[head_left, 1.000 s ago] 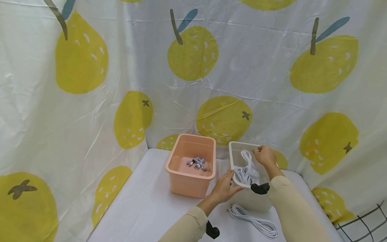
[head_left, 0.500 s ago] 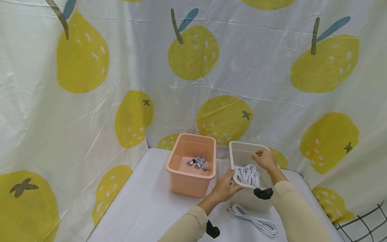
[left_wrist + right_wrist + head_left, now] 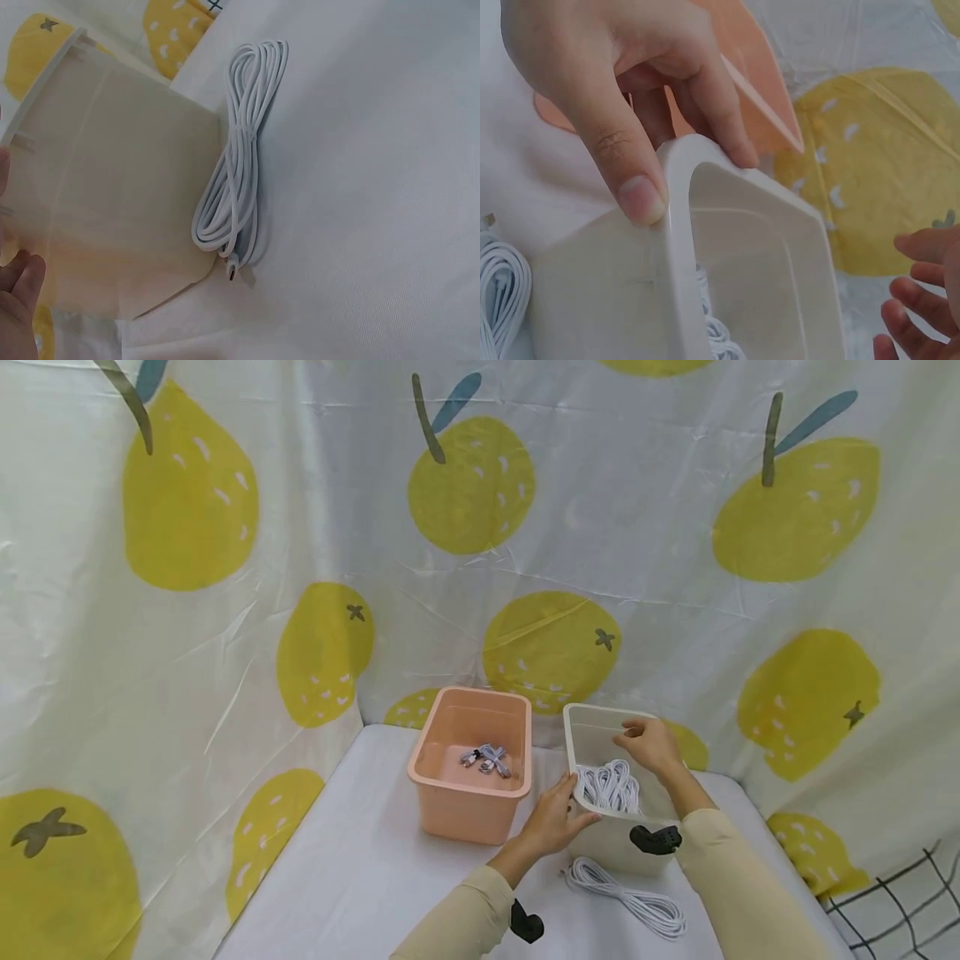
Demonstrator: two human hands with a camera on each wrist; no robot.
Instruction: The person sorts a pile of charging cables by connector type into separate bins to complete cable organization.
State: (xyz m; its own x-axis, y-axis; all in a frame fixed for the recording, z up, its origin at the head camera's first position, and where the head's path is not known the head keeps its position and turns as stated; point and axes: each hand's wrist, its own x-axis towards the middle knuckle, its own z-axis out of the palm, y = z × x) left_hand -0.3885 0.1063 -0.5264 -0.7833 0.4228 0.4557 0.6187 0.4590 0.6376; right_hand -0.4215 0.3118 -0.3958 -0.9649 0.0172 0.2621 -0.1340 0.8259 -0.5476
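My left hand (image 3: 551,818) grips the corner of an off-white plastic bin (image 3: 618,847), thumb and fingers on either side of the corner. In the right wrist view the left hand (image 3: 622,82) shows its thumb pressed against the rim. Coiled white cables (image 3: 611,787) lie inside the bin near its front left. Over the bin's far right part is my right hand (image 3: 648,745); its fingers are loosely curled and hold nothing in the right wrist view, where that hand (image 3: 922,300) is partly cut off. A bundled white cable (image 3: 238,150) with a small plug lies on the table beside the bin.
A pink bin (image 3: 468,810) stands left of the off-white one, with small bundled cables (image 3: 487,758) on its floor. A white cloth covers the table (image 3: 360,860). Behind hangs a fruit-print curtain (image 3: 637,527). Black grid lines (image 3: 900,902) show at the lower right.
A white cable loop stood up beside the right hand a second ago; it has dropped onto the coils in the bin. The left hand keeps its grip. The head view has shifted slightly.
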